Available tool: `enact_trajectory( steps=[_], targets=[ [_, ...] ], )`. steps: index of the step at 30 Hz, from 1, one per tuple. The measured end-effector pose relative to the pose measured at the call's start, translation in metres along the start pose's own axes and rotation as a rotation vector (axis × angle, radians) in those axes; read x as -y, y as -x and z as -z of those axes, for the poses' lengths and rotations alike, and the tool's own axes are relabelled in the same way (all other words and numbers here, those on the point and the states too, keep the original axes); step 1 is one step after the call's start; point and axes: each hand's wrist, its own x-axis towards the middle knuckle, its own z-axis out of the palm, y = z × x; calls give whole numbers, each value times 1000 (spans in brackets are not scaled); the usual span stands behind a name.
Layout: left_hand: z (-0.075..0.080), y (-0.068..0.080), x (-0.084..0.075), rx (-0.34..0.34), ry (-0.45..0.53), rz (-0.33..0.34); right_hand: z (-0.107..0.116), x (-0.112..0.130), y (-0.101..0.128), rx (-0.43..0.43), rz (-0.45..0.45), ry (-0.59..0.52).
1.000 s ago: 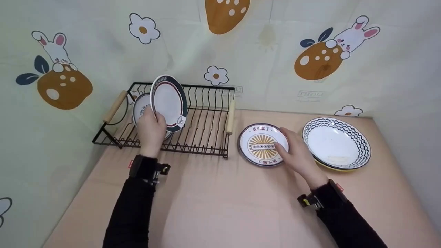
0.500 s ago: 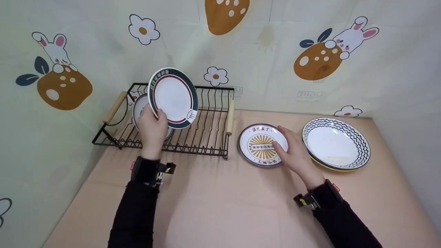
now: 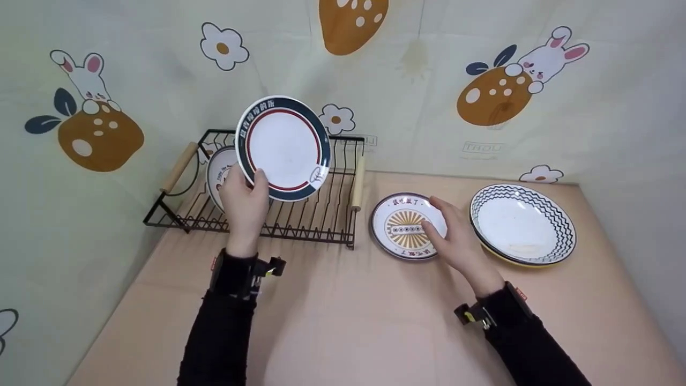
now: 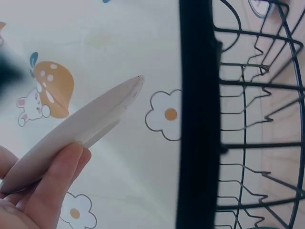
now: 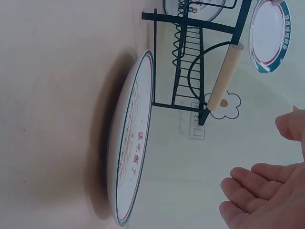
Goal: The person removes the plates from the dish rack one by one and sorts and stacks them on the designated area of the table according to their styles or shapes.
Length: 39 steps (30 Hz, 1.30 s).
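My left hand point(image 3: 251, 185) grips the lower left rim of a white plate with a navy and red rim point(image 3: 284, 147). It holds the plate tilted in the air above the black wire dish rack point(image 3: 321, 209). In the left wrist view my fingers point(image 4: 52, 186) pinch the plate's pale underside point(image 4: 81, 129). My right hand point(image 3: 445, 233) hovers with relaxed fingers over the right side of a small sunburst plate point(image 3: 399, 225) lying flat on the table. The right wrist view shows a gap between that hand point(image 5: 267, 191) and the sunburst plate point(image 5: 131, 157).
Another small plate point(image 3: 220, 169) stands upright in the rack's left end. A zigzag-rimmed bowl point(image 3: 522, 222) sits on a yellow dish point(image 3: 514, 261) at the right. The rack has wooden handles point(image 3: 358, 182). Patterned walls close in behind and on both sides.
My left hand has lifted the navy-rimmed plate up out of the rack and to the right, turning its face toward me. The right hand slid slightly left over the sunburst plate.
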Motion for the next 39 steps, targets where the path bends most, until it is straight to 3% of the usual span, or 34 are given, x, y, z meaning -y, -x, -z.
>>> enact_trajectory(
  steps=[5,16,32,39],
  targets=[
    [0,5,-7,14,119,50,0,2,0,1,-1,-7],
    [-4,18,-25,66,263,189,0,5,3,-29,3,-46],
    [-28,34,-17,174,402,234,-3,4,4,-77,21,-68],
    [-34,41,-16,201,408,249,-4,4,4,-103,47,-77]
  ],
)
